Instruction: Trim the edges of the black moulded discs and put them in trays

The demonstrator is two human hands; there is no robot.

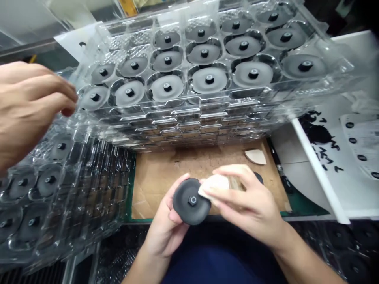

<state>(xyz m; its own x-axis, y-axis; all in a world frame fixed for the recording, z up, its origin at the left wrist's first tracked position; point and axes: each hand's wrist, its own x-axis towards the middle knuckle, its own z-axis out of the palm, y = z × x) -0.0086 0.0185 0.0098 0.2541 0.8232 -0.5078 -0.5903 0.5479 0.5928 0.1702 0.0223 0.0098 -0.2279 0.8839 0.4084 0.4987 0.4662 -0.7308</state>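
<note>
My left hand (164, 225) grips a round black disc (186, 211) by its rim, with the face and its small raised hub turned up towards me. In my right hand (254, 203) is a white wiping pad (218, 182), pinched between thumb and fingers. The pad's tip rests against the upper right edge of the disc or just over it. Whether it is folded cloth or foam I cannot tell. Beneath both hands lies a brown cardboard sheet (160, 169).
A tall stack of clear plastic trays (183, 104) with several black discs stands ahead. More trays (65, 173) are at left, under another person's hand (32, 102). On the cardboard lies a white, brown-edged piece (256, 156); a black pen (282, 173) lies right, beside a white bin (319, 169).
</note>
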